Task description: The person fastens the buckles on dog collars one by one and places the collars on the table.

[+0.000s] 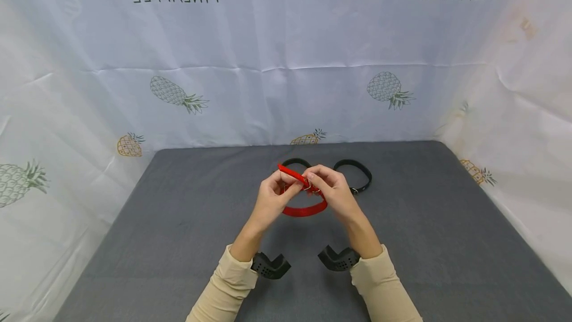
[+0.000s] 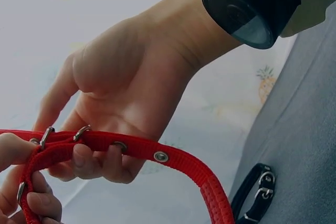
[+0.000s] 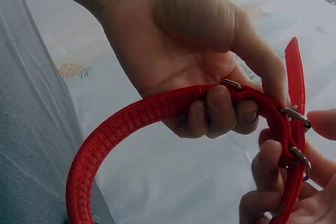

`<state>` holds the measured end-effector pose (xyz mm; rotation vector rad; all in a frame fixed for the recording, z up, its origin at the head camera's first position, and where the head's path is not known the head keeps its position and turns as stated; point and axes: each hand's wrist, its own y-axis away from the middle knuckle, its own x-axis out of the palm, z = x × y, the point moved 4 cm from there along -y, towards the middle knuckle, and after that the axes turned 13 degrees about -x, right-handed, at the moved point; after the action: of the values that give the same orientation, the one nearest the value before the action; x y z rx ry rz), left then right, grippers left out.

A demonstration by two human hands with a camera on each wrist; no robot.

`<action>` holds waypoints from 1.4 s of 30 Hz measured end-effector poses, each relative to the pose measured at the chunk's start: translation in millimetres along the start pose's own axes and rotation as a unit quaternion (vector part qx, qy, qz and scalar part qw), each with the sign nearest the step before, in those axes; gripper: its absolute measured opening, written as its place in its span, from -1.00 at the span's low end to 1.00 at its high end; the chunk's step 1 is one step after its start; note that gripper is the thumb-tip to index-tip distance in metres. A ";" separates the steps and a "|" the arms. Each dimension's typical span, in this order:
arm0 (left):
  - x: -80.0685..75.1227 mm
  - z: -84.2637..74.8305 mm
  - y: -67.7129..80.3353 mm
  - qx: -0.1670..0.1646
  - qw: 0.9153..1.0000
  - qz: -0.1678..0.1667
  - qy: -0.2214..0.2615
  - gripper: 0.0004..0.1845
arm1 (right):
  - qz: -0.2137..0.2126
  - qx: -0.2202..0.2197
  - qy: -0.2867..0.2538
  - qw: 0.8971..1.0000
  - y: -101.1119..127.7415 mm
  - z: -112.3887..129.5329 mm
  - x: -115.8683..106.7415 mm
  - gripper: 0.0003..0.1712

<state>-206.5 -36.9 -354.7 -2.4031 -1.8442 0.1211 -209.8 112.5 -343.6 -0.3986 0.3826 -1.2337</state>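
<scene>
Your left hand (image 1: 273,194) and right hand (image 1: 331,188) pinch the red collar (image 1: 305,209); only your head view shows both black collars (image 1: 355,175) on the desk (image 1: 178,222).

Red collar (image 1: 306,209), woven strap with textured surface, held up off grey table in a loop. Lower curve of loop hangs toward the wearer in head view. Metal eyelets (image 2: 160,156) spaced along strap; silver buckle (image 3: 295,115) near top where both ends meet. Free tip (image 1: 284,168) pokes up and to the left, past the buckle. Strap doubled over itself at buckle zone, second metal ring (image 3: 299,156) just below. Whether prong sits in a hole: cannot tell.
</scene>
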 end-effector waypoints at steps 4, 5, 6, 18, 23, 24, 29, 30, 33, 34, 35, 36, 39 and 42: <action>-0.8 0.2 -0.2 0.011 1.000 -0.005 -0.008 -0.65 | 0.010 0.017 0.009 1.000 0.2 -1.0 0.4 -0.67; -1.0 0.5 -0.4 0.013 1.000 -0.007 -0.011 -0.66 | 0.014 0.021 0.010 1.000 0.2 -1.0 0.5 -0.67; -1.1 0.4 -0.5 0.014 1.000 -0.010 -0.016 -0.69 | 0.017 0.022 0.010 1.000 0.2 -0.9 0.5 -0.67; -7.1 -0.8 -2.2 0.014 0.997 0.046 -0.063 -0.73 | 0.018 0.015 -0.009 1.000 1.2 1.6 -4.0 -0.79; -11.6 -2.4 -2.9 0.021 0.996 0.054 -0.072 -0.64 | -0.002 0.011 -0.036 0.999 2.0 1.4 -9.8 -0.81; -12.2 -2.6 -3.0 0.022 0.996 0.055 -0.072 -0.63 | -0.005 0.012 -0.041 0.999 2.2 1.4 -10.6 -0.79; -13.2 -3.6 -3.0 0.026 0.996 0.060 -0.069 -0.64 | -0.014 0.030 -0.059 0.998 2.3 1.8 -12.8 -0.78; -13.2 -3.5 -3.0 0.030 0.995 0.061 -0.069 -0.65 | -0.015 0.033 -0.060 0.998 2.2 1.7 -13.0 -0.78; -13.2 -3.3 -2.9 0.038 0.995 0.059 -0.069 -0.65 | -0.012 0.034 -0.059 0.998 2.0 1.8 -13.5 -0.78; -13.3 -3.1 -2.8 0.040 0.995 0.058 -0.068 -0.66 | -0.009 0.032 -0.055 0.998 1.9 2.1 -13.4 -0.77; -13.3 -3.1 -2.7 0.042 0.995 0.058 -0.068 -0.66 | -0.005 0.030 -0.050 0.998 1.9 2.4 -13.5 -0.76; -13.2 -2.8 -2.5 0.043 0.995 0.058 -0.067 -0.66 | 0.000 0.028 -0.044 0.999 1.9 2.9 -13.3 -0.76; -12.6 -3.3 -1.5 0.046 0.995 0.059 -0.071 -0.67 | 0.017 0.026 -0.024 0.999 2.1 3.6 -12.8 -0.70; -11.5 -4.0 -0.6 0.050 0.993 0.059 -0.086 -0.66 | 0.033 0.030 -0.009 0.999 2.4 3.9 -12.1 -0.58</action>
<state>-209.6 -48.0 -350.7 -2.4998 -1.7155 0.4328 -209.4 125.1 -340.6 -0.3423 0.3399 -1.1733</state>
